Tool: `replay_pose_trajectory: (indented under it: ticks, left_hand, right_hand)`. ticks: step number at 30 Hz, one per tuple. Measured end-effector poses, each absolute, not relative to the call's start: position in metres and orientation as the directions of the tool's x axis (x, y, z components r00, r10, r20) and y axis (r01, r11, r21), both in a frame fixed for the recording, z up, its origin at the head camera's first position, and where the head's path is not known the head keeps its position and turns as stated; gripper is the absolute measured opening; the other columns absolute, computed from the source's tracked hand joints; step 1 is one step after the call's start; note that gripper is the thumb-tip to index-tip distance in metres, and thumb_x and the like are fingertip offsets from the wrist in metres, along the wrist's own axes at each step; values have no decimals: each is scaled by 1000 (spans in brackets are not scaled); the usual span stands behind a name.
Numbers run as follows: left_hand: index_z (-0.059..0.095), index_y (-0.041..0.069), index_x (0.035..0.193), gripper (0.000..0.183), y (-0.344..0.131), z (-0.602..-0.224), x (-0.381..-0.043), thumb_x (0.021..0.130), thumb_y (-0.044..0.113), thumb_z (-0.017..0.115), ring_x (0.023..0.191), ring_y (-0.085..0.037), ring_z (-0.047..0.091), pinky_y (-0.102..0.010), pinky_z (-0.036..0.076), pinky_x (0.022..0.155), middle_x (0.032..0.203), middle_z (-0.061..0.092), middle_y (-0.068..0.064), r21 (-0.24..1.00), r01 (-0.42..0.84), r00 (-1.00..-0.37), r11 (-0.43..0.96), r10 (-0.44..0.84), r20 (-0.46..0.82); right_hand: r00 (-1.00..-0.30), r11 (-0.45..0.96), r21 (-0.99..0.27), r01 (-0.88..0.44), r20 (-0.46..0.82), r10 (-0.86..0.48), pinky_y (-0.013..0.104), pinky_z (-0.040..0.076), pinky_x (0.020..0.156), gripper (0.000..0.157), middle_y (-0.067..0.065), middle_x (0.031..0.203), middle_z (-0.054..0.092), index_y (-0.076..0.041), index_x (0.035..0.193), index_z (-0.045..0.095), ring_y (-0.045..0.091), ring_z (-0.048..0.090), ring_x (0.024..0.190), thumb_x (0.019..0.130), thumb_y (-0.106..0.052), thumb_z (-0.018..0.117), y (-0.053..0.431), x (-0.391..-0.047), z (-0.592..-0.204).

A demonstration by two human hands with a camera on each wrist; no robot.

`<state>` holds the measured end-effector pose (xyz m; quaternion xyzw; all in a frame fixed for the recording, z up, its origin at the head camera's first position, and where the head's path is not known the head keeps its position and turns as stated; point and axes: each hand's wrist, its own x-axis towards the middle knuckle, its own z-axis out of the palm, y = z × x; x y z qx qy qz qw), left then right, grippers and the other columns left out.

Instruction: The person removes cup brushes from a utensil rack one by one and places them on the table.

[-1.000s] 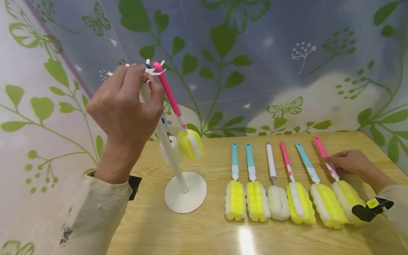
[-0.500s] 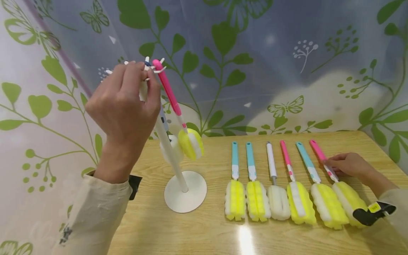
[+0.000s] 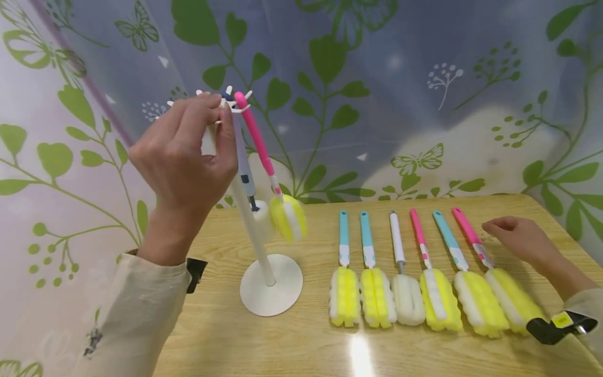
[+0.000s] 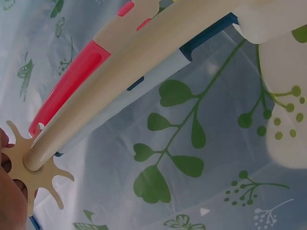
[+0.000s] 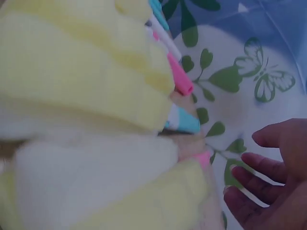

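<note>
My left hand [image 3: 181, 149] grips the hooked top of a white stand [image 3: 254, 230], with fingers curled at its prongs. From the hooks hang a sponge brush with a pink handle [image 3: 258, 139] and a white one with a grey-blue handle [image 3: 245, 167]. In the left wrist view the hook ring [image 4: 36, 175] shows, fingers at its edge. On the table, my right hand [image 3: 525, 243] is just right of the last pink-handled sponge brush [image 3: 468, 228], apart from it and holding nothing. Its fingers [image 5: 261, 165] look loosely bent in the right wrist view.
Several sponge brushes lie in a row, handles away from me, including teal-handled [image 3: 346, 243], white-handled [image 3: 398, 238] and pink-handled [image 3: 418, 228] ones. The stand's round base [image 3: 287, 298] rests on the wooden table [image 3: 306, 345]. A leaf-patterned curtain [image 3: 301, 157] hangs behind.
My right hand has let go of the rightmost pink-handled sponge brush, whose handle has shifted left, and moved off to its right. My left hand stays at the stand's top, which has swayed slightly.
</note>
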<state>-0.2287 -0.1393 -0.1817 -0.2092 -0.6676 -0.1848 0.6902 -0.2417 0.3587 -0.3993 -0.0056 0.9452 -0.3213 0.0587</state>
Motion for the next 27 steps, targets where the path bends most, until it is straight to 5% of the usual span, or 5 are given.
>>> replay_pose_trajectory:
  ticks: [7, 15, 27]
  left_hand:
    - [72, 3, 80, 21, -142, -180, -227, 86, 18, 58, 60, -28, 65, -41, 29, 43, 73, 70, -6, -57, 597, 24, 800, 53, 998]
    - [71, 1, 80, 18, -151, -181, -229, 84, 14, 61, 76, -24, 70, -48, 42, 47, 77, 71, -7, -26, 689, 16, 724, 21, 1000]
    - [63, -5, 69, 19, -157, -180, -232, 83, 9, 62, 82, -29, 70, -45, 54, 74, 80, 71, -14, -49, 807, 47, 589, 17, 999]
  right_hand:
    - [-999, 710, -703, -33, 40, -6, 58, 40, 81, 60, 33, 126, 48, 7, 129, 49, 49, 44, 114, 99, -44, 40, 315, -238, -379]
    - [-986, 581, -797, -164, 157, -62, 43, 42, 81, 51, 17, 121, 57, -2, 125, 57, 30, 52, 108, 98, -44, 45, 249, -237, -349]
    - [-933, 375, -861, -343, 268, -238, 34, 49, 81, 37, 5, 112, 62, -9, 117, 63, 18, 59, 97, 96, -38, 52, 157, -245, -318]
